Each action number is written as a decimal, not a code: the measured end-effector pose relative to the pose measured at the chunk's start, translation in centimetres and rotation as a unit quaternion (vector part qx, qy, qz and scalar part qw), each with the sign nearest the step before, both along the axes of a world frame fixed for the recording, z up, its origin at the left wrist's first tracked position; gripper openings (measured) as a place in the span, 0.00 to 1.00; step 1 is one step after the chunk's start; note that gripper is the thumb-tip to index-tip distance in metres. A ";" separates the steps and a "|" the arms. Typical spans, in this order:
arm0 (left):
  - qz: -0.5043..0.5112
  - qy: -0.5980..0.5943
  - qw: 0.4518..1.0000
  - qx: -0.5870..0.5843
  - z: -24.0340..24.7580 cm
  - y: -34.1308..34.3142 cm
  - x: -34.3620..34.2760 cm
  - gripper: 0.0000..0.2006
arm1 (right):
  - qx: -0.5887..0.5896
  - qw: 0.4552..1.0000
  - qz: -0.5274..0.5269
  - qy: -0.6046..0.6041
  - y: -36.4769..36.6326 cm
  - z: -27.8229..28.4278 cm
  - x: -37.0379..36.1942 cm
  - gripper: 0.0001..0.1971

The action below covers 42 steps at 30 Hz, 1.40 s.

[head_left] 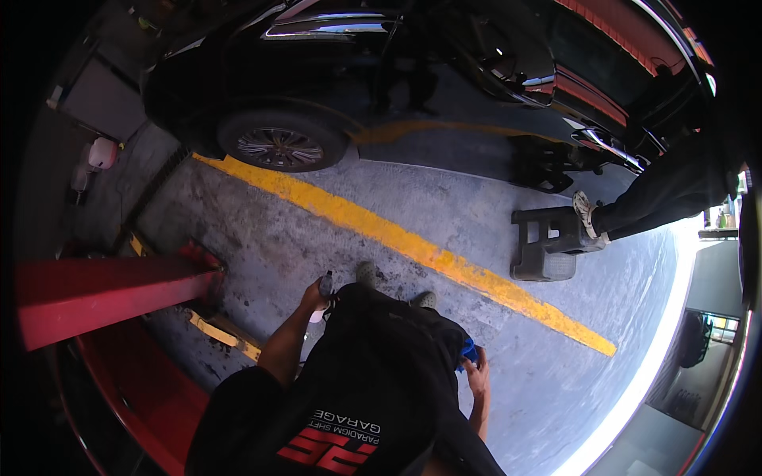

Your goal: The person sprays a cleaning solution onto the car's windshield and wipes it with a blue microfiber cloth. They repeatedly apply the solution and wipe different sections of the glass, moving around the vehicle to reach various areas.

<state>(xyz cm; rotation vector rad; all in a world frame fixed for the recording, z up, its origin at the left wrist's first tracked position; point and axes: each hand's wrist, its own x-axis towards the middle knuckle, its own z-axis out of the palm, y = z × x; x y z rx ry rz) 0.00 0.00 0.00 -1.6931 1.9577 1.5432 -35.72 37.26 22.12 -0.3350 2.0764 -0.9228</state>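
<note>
My left hand [313, 297] is closed at my left side around what looks like a spray bottle [325, 283]. Its dark head sticks up past my fingers, and a pale part shows below them. At my right hip, my right hand [479, 371] has its fingers curled on a blue cloth [468, 351], which my dark clothing partly hides. Both hands hang low beside my body, well apart from the black car [444, 143] in front of me.
A yellow line [381, 232] crosses the floor between me and the car's wheel [282, 146]. Another person's shoe [584, 213] rests on a grey step stool [548, 242] at the right. At the left stands a red post [119, 289] with a yellow-edged bar [225, 333] near its base.
</note>
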 end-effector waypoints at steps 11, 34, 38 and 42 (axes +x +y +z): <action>0.009 0.074 0.996 -0.052 -0.7 -1.8 -1.5 0.44 | 0.007 0.977 0.095 0.191 -1.0 2.8 -0.2 0.15; 0.000 0.022 0.999 -0.041 -1.3 -1.0 2.8 0.36 | -0.006 0.998 0.035 0.042 7.7 1.4 -4.2 0.10; -0.001 0.036 0.999 -0.023 0.3 -2.5 1.3 0.38 | -0.026 0.994 0.101 -0.035 3.5 5.6 -4.2 0.16; 0.035 0.071 0.996 -0.049 2.5 -3.4 0.3 0.37 | -0.282 0.937 -0.174 -0.111 7.3 6.1 -7.0 0.21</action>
